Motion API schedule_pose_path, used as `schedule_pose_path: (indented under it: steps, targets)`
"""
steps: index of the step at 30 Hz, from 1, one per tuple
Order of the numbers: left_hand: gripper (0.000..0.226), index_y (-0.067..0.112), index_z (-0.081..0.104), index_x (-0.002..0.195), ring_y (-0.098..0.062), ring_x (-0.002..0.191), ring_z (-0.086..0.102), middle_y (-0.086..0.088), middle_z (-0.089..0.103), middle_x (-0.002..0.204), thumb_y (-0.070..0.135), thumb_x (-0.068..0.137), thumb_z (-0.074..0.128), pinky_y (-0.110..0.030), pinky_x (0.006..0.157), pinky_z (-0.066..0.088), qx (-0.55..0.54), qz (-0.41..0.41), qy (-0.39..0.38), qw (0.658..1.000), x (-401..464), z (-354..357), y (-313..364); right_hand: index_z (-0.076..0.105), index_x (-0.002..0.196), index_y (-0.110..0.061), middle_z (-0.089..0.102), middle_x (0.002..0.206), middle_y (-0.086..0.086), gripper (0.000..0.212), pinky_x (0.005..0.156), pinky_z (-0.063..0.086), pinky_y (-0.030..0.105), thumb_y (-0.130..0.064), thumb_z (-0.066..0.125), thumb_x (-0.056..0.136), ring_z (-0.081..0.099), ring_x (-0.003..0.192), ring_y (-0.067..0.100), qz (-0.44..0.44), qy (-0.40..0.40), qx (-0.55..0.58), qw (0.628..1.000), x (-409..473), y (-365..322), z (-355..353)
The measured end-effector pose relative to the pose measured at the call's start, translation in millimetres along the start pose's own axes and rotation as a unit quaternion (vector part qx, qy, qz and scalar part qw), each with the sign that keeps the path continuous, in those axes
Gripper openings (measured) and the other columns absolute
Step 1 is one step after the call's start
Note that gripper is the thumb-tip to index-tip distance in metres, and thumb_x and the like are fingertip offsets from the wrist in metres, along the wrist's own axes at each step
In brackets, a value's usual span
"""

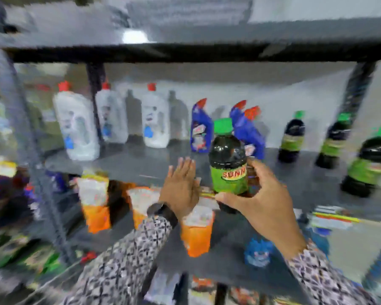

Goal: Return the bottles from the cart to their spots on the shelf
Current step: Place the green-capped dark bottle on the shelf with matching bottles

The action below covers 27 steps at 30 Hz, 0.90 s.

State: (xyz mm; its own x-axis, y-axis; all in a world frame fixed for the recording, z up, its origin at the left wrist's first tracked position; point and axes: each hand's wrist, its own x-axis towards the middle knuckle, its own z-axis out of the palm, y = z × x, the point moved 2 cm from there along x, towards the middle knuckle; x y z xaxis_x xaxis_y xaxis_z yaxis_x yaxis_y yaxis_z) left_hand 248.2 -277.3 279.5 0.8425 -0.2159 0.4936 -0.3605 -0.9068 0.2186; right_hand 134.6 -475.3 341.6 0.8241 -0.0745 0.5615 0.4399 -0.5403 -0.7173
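Bottle [228, 164] in hand: the right hand [266, 208] wraps around the lower body of a dark bottle with a green cap and a green label, thumb across the front near the base and fingers curled round the far side. It is held upright and in the air, in front of the middle shelf [141, 164], not yet resting on it. Holding it low leaves the cap and label clear, probably so that it can be matched with its kind. The left hand [180, 186] holds nothing; it is spread flat with the fingers together and pointing up, just beside the bottle near the shelf's front edge, perhaps ready to steady the placing.

On that shelf the goods stand grouped by sort: white bottles with red caps [77, 126] to the left, blue angled-neck bottles [201, 128] in the middle, and three dark green-capped bottles [291, 137] spaced out to the right. These last look like the held one, so its spot is most likely among them, to the right of where it now hangs. Orange pouches [197, 230] sit on the shelf below. The cart is not in view, and the picture is heavily blurred, so the finer label text stays unclear
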Motion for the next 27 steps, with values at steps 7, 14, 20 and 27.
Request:
schedule_pose_path:
  steps: [7, 14, 20, 27]
  targets:
    - [0.063, 0.007, 0.018, 0.160, -0.024, 0.159, 0.011, -0.010, 0.011, 0.171, 0.040, 0.105, 0.016, -0.051, 0.127, 0.008, 0.085, -0.002, -0.219, 0.972, 80.9, 31.9, 18.4, 0.056, 0.116, -0.046, 0.069, 0.100, -0.030, 0.070, 0.079, 0.052, 0.019, -0.039, 0.095, 0.058, 0.062, 0.097, -0.017, 0.075, 0.119, -0.029, 0.990, -17.5, 34.0, -68.8]
    - [0.079, 0.007, 0.027, 0.156, -0.031, 0.156, 0.022, -0.014, 0.021, 0.169, 0.046, 0.094, -0.001, -0.055, 0.125, 0.020, 0.108, 0.032, -0.193, 0.975, 81.4, 40.3, 11.6, 0.055, 0.114, -0.039, 0.073, 0.103, -0.019, 0.066, 0.079, 0.056, 0.026, -0.039, 0.094, 0.061, 0.071, 0.090, -0.003, 0.116, 0.167, -0.050, 0.978, 18.0, 72.0, -81.8]
    - [0.068, 0.008, 0.020, 0.159, -0.025, 0.158, 0.018, -0.011, 0.018, 0.170, 0.045, 0.103, 0.009, -0.048, 0.128, 0.014, 0.075, 0.001, -0.194, 0.978, 80.3, 39.0, 15.3, 0.057, 0.127, -0.018, 0.076, 0.116, 0.004, 0.069, 0.096, 0.055, 0.044, -0.031, 0.091, 0.069, 0.071, 0.109, 0.027, 0.160, 0.180, -0.092, 0.966, 89.3, 120.1, -91.6]
    - [0.066, 0.011, 0.017, 0.160, -0.021, 0.159, 0.014, -0.007, 0.014, 0.171, 0.045, 0.105, 0.012, -0.044, 0.130, 0.010, 0.073, -0.002, -0.200, 0.977, 80.5, 36.3, 19.5, 0.054, 0.120, -0.014, 0.076, 0.115, 0.008, 0.068, 0.093, 0.056, 0.045, -0.029, 0.093, 0.067, 0.072, 0.107, 0.031, 0.184, 0.180, -0.111, 0.960, 102.9, 151.3, -94.2]
